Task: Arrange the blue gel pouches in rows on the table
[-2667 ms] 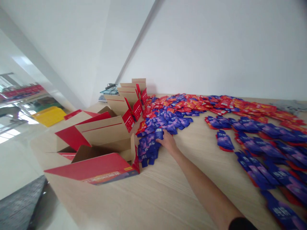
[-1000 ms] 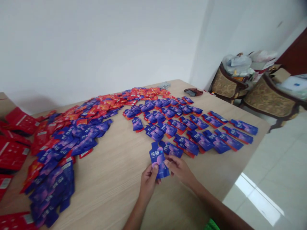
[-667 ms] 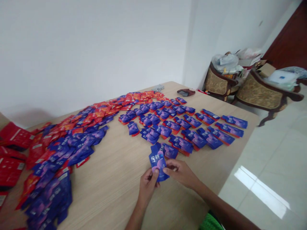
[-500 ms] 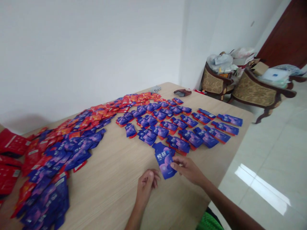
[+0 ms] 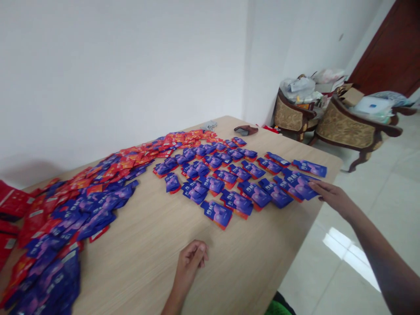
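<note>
My right hand (image 5: pixel 331 194) pinches the lower edge of a blue-purple pouch (image 5: pixel 300 184) with pale writing and a narrow neck. The pouch is over the right end of the front rows of similar pouches, partly covering those beneath it. Many of these pairs show a blue pouch (image 5: pixel 254 193) on top with a red-orange one peeking out below. The nearest blue pouch (image 5: pixel 218 213) lies in front of the rows. My left hand (image 5: pixel 192 262) is closed in a loose fist near the table's front, with nothing visible in it.
A long heap of red and blue pouches (image 5: pixel 108 175) runs along the wall side of the wooden table (image 5: pixel 147 245). Larger red packs (image 5: pixel 13 199) sit at the far left. A brown pouch-like item (image 5: pixel 246 130) lies at the back. Two loaded armchairs (image 5: pixel 348 129) stand beyond.
My right hand has carried the blue pouch from near my left hand to the right end of the rows. My left hand stays closed near the table's front.
</note>
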The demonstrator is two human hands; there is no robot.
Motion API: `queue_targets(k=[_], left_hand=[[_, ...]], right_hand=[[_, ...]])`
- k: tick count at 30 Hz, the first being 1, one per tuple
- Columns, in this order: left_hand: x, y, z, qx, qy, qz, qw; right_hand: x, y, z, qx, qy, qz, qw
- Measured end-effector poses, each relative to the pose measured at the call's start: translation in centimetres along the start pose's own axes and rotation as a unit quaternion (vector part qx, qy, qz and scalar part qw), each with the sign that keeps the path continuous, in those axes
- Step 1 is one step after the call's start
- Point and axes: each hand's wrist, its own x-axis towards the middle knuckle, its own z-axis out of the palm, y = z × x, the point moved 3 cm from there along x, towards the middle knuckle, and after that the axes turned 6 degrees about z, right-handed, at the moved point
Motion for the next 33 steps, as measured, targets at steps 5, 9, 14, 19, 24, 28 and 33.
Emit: queue_targets(k=[5,9,14,19,24,28,33], left_hand=[[0.0,-0.4,-0.2,0.007,0.006,-0.012,1.000],[0.1,-0.4,-0.2,0.010,0.005,-0.020,1.000],[0.1,-0.2,-0.2,0.012,0.001,-0.025,1.000],[0.0,-0.1,-0.2,0.011,0.001,-0.025,1.000],[-0.1,0.1,-0.1,0.009,0.009,-0.025,1.000],[-0.1,0.3,-0.1,0.010,0.000,-0.031,0.999],[0.1,-0.2,-0.2,0.016,0.000,-0.035,0.999]], right_hand=[[2.4,1.2,0.0,-0.066,-0.005,-0.007,0.998],[4.0,1.5,0.2,-0.091,-0.017,-0.030,0.995],[5.5,2.1,0.4,-0.126,-0.033,-0.055,0.990],[5.4,2.0,0.5,-0.157,-0.037,-0.070,0.984],[4.7,1.1,0.5,-0.178,-0.022,-0.086,0.980],[4.3,0.6,0.6,-0.181,-0.021,-0.097,0.978],[4.0,0.2,0.8,-0.196,-0.028,-0.098,0.975]])
